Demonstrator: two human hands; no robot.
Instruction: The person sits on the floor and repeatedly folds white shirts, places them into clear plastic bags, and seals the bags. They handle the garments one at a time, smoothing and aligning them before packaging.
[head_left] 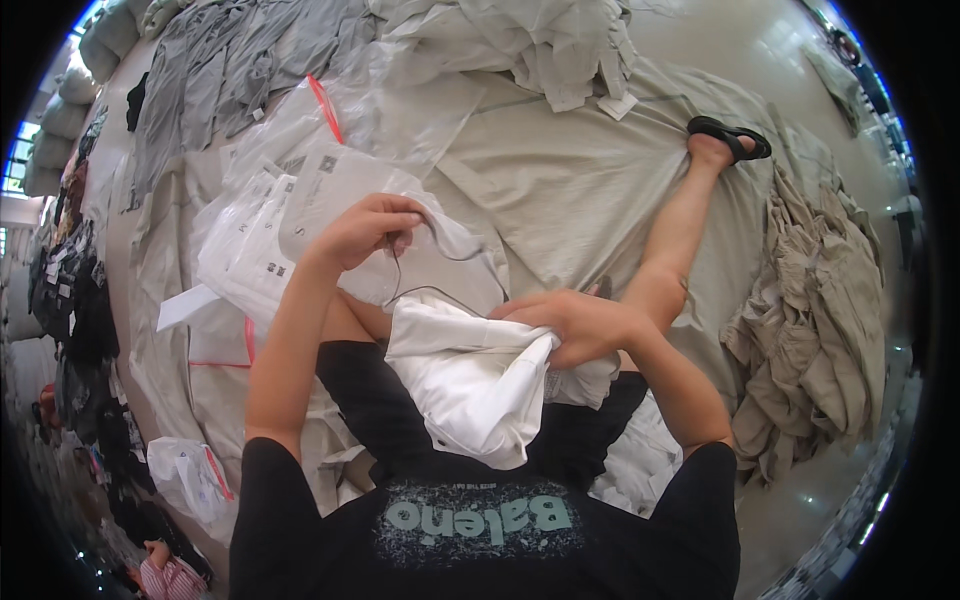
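Raised over my lap, my left hand (368,232) has its fingers curled together and pinches a thin dark cord (432,289). The cord loops from there toward my other hand. My right hand (575,325) grips the bunched edge of a white cloth garment (465,380), with its fingertips partly hidden. Creased and folded over, the garment hangs across my dark shorts. What kind of garment it is, I cannot tell. Just beyond my left hand lies a stack of clear plastic bags (335,195) with printed marks.
I sit on a beige ground sheet (560,190). Heaps of grey clothes (225,75) and pale clothes (520,40) lie at the far side. Brown trousers (805,340) are piled at the right. A plastic bag with a red strip (190,475) lies at the lower left.
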